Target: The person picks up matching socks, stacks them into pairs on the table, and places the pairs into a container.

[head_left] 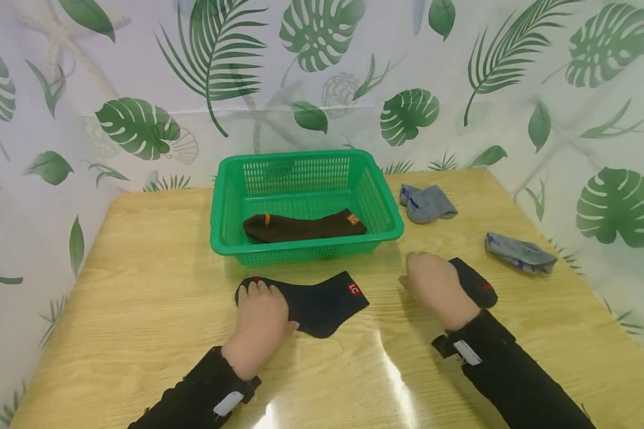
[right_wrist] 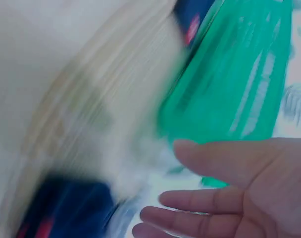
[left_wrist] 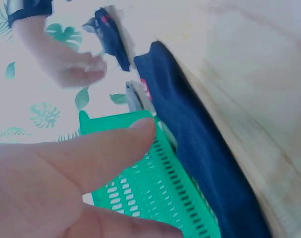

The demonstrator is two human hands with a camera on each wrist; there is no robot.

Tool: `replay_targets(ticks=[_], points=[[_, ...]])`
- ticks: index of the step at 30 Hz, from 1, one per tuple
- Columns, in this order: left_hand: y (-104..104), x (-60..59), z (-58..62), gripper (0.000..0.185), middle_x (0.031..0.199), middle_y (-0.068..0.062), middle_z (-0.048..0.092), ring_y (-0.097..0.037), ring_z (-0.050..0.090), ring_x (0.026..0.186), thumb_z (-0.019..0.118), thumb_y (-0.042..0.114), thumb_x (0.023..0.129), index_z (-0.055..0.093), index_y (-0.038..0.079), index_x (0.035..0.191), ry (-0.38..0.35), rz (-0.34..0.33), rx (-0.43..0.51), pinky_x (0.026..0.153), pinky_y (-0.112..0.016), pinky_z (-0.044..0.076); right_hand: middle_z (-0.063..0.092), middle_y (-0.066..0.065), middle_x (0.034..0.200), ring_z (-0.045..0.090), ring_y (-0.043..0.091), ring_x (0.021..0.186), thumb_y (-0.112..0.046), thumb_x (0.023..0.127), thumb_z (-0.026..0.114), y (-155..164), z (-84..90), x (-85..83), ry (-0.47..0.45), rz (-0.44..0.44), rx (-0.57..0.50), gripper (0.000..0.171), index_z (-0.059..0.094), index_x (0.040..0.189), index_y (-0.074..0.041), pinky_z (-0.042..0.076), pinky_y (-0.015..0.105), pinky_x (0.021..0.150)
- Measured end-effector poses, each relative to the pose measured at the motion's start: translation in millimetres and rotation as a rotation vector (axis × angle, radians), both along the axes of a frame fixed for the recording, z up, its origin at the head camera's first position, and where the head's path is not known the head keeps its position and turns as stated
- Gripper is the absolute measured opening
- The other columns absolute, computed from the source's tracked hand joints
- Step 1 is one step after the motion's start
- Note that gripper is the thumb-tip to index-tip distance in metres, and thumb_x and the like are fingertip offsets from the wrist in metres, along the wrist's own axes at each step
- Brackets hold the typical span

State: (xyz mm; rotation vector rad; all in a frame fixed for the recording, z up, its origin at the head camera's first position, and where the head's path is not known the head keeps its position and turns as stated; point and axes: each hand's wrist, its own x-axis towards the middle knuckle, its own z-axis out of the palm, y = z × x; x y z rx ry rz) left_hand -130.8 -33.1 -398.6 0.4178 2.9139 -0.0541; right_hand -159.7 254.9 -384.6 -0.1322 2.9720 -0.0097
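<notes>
A dark navy sock (head_left: 322, 307) with a red LC label on its cuff lies flat in front of the green basket. My left hand (head_left: 260, 322) rests on its toe end, fingertips on the fabric. In the left wrist view the thumb and forefinger stand apart, with the sock (left_wrist: 205, 144) beyond them. Over the table to the right hovers my right hand (head_left: 437, 286), its palm bare of any object in the right wrist view. Beside that hand lies a second navy sock (head_left: 477, 287) with a red mark, partly hidden behind the hand and wrist.
A green plastic basket (head_left: 300, 255) stands at the back middle, with a brown sock (head_left: 311, 227) with orange marks inside. One grey sock (head_left: 429, 204) lies right of the basket, and another grey sock (head_left: 520, 253) lies near the table's right edge. Leaf-print cloth (head_left: 322, 89) hangs behind.
</notes>
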Motion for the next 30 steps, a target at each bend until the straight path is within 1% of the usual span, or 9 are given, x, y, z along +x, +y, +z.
replay_targets(ticks=[2,6,11,15,17,20,24,27,30], points=[[-4.8,2.5,1.2,0.080,0.141,-0.031,0.044,-0.046,0.035,0.135,0.071,0.053,0.083,0.054,-0.008,0.132,0.008,0.003,-0.018,0.110,-0.059,0.026,0.060,0.012,0.072,0.060,0.030,0.063,-0.017,0.090,0.067,19.3,-0.2,-0.7,-0.041,-0.054,-0.001,0.019,0.063,0.085,0.002,0.050,0.042,0.053],[-12.0,3.2,2.1,0.081,0.147,-0.030,0.036,-0.047,0.026,0.140,0.070,0.055,0.082,0.054,-0.005,0.134,-0.005,0.031,-0.048,0.111,-0.063,0.018,0.062,0.014,0.073,0.062,0.031,0.064,-0.017,0.089,0.068,42.6,-9.0,-2.7,-0.116,-0.102,0.001,0.020,0.065,0.078,0.000,0.051,0.043,0.054],[-16.1,4.6,-3.0,0.077,0.142,-0.030,0.043,-0.047,0.033,0.136,0.072,0.054,0.080,0.059,-0.005,0.128,0.020,0.009,-0.015,0.109,-0.064,0.021,0.061,0.012,0.071,0.058,0.026,0.062,-0.007,0.086,0.062,52.3,-26.1,-10.9,-0.153,-0.101,-0.023,0.014,0.063,0.073,-0.002,0.046,0.038,0.053],[-17.8,5.7,-5.9,0.073,0.139,-0.031,0.046,-0.049,0.037,0.133,0.072,0.052,0.081,0.062,-0.005,0.125,0.019,-0.003,0.019,0.107,-0.066,0.023,0.059,0.011,0.073,0.054,0.024,0.062,-0.006,0.085,0.060,52.3,-28.1,-18.5,-0.183,-0.095,-0.118,0.009,0.062,0.077,-0.002,0.042,0.036,0.056],[-19.2,5.9,-6.3,0.071,0.138,-0.031,0.047,-0.049,0.037,0.132,0.072,0.051,0.081,0.062,-0.005,0.123,0.019,-0.005,0.024,0.106,-0.067,0.023,0.059,0.011,0.077,0.053,0.023,0.064,-0.011,0.087,0.061,47.9,-20.7,-18.3,-0.208,-0.064,-0.179,0.011,0.063,0.086,0.000,0.042,0.035,0.059],[-21.4,4.1,-5.4,0.070,0.138,-0.030,0.047,-0.047,0.038,0.132,0.072,0.051,0.082,0.062,-0.005,0.123,0.035,-0.001,0.028,0.106,-0.066,0.024,0.050,0.006,0.072,0.046,0.019,0.061,-0.013,0.087,0.059,33.4,0.9,-12.0,-0.196,-0.002,-0.286,0.011,0.058,0.087,-0.002,0.038,0.034,0.056],[-22.5,1.5,-3.4,0.069,0.138,-0.028,0.049,-0.045,0.040,0.131,0.072,0.051,0.082,0.062,-0.004,0.124,0.058,-0.007,0.056,0.106,-0.064,0.026,0.035,-0.001,0.062,0.033,0.013,0.053,-0.011,0.089,0.057,7.5,40.6,3.3,-0.048,0.130,-0.409,0.015,0.047,0.077,-0.010,0.029,0.030,0.053],[-21.7,1.4,-2.9,0.068,0.137,-0.028,0.049,-0.045,0.041,0.130,0.072,0.050,0.083,0.063,-0.004,0.123,0.053,-0.019,0.083,0.105,-0.063,0.028,0.035,-0.003,0.062,0.032,0.012,0.054,-0.011,0.092,0.058,-10.2,69.2,13.7,0.070,0.217,-0.548,0.019,0.045,0.078,-0.012,0.029,0.029,0.054],[-20.7,1.8,-2.7,0.066,0.137,-0.028,0.050,-0.046,0.041,0.129,0.072,0.050,0.083,0.064,-0.003,0.121,0.042,-0.017,0.094,0.105,-0.063,0.028,0.037,0.000,0.065,0.033,0.014,0.054,-0.008,0.095,0.059,-22.5,84.7,17.3,0.117,0.268,-0.738,0.021,0.045,0.079,-0.010,0.031,0.030,0.053]])
